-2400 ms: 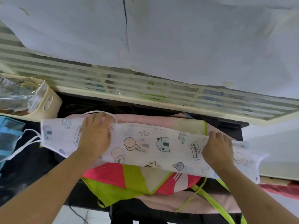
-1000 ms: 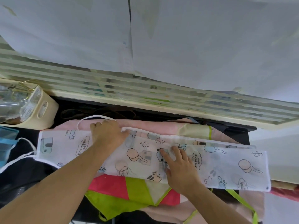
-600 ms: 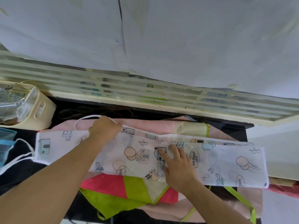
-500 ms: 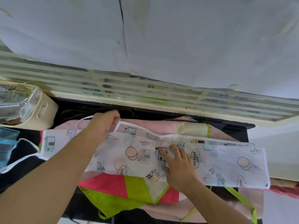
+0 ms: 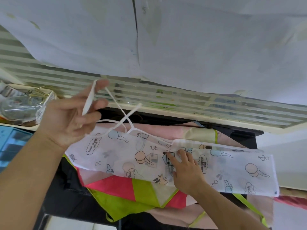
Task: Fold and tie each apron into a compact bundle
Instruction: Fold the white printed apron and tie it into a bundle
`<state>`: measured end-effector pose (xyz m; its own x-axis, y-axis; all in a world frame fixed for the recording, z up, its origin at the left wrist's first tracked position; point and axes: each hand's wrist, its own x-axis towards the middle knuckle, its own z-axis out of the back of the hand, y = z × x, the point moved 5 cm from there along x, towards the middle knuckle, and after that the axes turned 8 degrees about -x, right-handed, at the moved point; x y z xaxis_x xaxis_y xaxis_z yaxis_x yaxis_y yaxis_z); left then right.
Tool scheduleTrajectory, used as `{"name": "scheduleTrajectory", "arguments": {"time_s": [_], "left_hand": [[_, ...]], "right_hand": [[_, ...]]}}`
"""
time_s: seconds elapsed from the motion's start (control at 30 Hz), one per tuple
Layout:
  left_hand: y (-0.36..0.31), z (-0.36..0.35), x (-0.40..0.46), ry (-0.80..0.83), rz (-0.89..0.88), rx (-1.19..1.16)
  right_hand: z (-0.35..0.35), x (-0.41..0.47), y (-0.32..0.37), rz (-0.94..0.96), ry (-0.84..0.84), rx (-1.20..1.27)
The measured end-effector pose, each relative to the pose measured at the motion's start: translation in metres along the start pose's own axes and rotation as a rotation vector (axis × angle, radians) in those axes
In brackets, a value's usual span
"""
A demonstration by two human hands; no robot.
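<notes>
A white apron (image 5: pixel 224 170) printed with cartoon drawings lies folded into a long strip across the pile. Its left end is lifted and folded toward the middle. My left hand (image 5: pixel 69 117) is raised above that end with the apron's white strap (image 5: pixel 122 112) looped over its fingers. My right hand (image 5: pixel 184 170) presses flat on the strip's middle, fingers spread over a printed house.
Under the strip lie a pink and lime-green apron (image 5: pixel 132 195) and pale pink fabric (image 5: pixel 166 130) on a black table (image 5: pixel 66 188). A cream basket (image 5: pixel 41 100) holding clear plastic stands at the left, blue boxes (image 5: pixel 11 143) before it. A louvred window (image 5: pixel 199 103) runs behind.
My left hand has let go of the strip's top edge, picked up the white strap and risen, pulling the left end inward. My right hand moved from the right end to the middle and stays there.
</notes>
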<state>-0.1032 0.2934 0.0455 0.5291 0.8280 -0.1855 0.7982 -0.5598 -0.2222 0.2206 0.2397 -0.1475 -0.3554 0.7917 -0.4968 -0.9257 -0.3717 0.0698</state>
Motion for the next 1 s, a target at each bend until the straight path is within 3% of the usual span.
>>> {"name": "scheduleTrajectory", "arguments": {"time_s": [0.1,0.2,0.4,0.47,0.53,0.6,0.73,0.83,1.0], "left_hand": [[0.017,0.015,-0.013,0.143,-0.035,-0.043],[0.026,0.017,-0.020,0.151,-0.052,-0.043],[0.037,0.005,-0.045,0.405,0.226,0.160],[0.050,0.023,-0.029,0.111,0.285,0.371],[0.055,0.064,-0.011,-0.391,0.227,0.982],[0.062,0.092,0.001,-0.695,0.167,1.550],[0.081,0.135,0.022,-0.652,0.227,1.885],[0.075,0.151,0.033,-0.664,0.245,2.100],[0.056,0.158,0.040,-0.826,0.334,2.138]], "right_hand": [[0.002,0.001,-0.001,0.006,0.020,0.010],[0.002,0.000,-0.002,0.002,0.021,0.007],[-0.006,0.000,-0.001,-0.020,0.016,0.007],[-0.007,0.000,0.000,-0.022,0.023,0.004],[-0.001,0.002,0.002,-0.010,0.019,0.027],[0.010,0.008,0.001,-0.016,-0.024,0.100],[0.027,0.020,-0.021,-0.130,-0.192,0.101],[0.027,0.027,-0.045,-0.174,-0.205,0.016],[0.023,0.036,-0.069,-0.198,-0.172,0.030]]}}
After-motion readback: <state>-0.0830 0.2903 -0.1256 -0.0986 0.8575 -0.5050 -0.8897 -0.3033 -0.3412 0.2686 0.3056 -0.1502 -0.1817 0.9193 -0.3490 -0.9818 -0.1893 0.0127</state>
